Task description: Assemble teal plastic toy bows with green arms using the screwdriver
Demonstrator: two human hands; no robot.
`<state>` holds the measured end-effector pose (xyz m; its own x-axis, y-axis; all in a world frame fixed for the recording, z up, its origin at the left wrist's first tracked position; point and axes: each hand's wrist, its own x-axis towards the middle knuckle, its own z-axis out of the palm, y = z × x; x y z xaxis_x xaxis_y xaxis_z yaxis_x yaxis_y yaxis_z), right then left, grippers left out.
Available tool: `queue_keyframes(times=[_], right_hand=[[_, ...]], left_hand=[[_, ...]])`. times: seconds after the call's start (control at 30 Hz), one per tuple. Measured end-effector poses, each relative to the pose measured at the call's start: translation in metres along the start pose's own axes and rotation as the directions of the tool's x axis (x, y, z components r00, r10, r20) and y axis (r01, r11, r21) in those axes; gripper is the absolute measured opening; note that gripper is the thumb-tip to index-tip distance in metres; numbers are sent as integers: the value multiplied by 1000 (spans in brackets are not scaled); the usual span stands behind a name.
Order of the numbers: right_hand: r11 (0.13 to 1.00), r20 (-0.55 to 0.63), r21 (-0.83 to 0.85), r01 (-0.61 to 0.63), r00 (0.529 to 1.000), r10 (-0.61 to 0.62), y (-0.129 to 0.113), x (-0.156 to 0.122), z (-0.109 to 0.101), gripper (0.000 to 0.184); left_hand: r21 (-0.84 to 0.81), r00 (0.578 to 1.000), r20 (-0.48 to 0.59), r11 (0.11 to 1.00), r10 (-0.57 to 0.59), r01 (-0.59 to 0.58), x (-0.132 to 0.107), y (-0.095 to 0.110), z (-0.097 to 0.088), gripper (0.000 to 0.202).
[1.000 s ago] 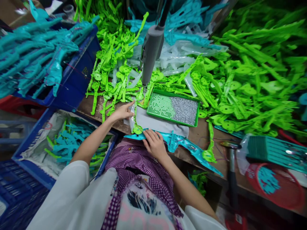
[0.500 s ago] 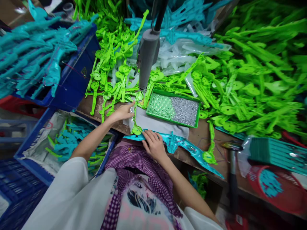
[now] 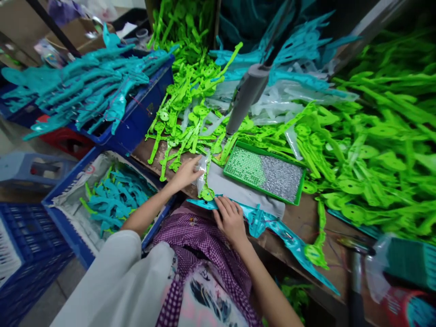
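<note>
My left hand [image 3: 187,173] is at the left side of a clear plastic piece [image 3: 201,175], thumb and index finger apart, fingertips at its edge. Beside that piece stretches a bright green arm-shaped part [image 3: 207,193], its round end against a long teal plastic part [image 3: 257,220]. My right hand [image 3: 231,219] lies over the left portion of the teal part, fingers across its top and thumb on the near side. Just beyond my hands, a grey electric screwdriver [image 3: 247,97] hangs tilted. A green tray [image 3: 298,198] of small metal screws sits on a white cloth [image 3: 221,179].
Heaps of green parts [image 3: 354,186] cover the right and back of the bench. Teal parts overfill a blue crate [image 3: 150,104] at left. Another blue bin [image 3: 54,206] stands below it. A hammer [image 3: 356,268] is at the right, near a red basket [image 3: 398,304].
The whole view has shifted, so the bench appears further right and lower. My left thumb and index finger look more apart at the clear piece. My right hand stays on the teal part.
</note>
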<state>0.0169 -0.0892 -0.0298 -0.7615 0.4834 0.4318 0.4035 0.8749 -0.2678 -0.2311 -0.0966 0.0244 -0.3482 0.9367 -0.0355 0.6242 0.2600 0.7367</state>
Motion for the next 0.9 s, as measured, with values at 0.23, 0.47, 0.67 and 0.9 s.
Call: queue_keyframes(times=[0.23,0.47,0.67,0.9], right_hand=[[991,-138,111,74,989,-59,0,-9,-9,52],[955,-280,298,6,957,81,-25,27,-17,53],[915,-260,397,-64,949,179,-29,62,-16,45],[838,-290,525,-148,895,339,-44,123,-42,27]], left_hand=[[102,753,-658,990,-6,97,-43,-68,-54,30],[111,699,-673,902,-242,418,-15,-127,-79,37],[45,652,-712,910,-261,413,-12,-132,-63,21],[-26,626,-737,936,-255,351,-15,-132,-61,20]])
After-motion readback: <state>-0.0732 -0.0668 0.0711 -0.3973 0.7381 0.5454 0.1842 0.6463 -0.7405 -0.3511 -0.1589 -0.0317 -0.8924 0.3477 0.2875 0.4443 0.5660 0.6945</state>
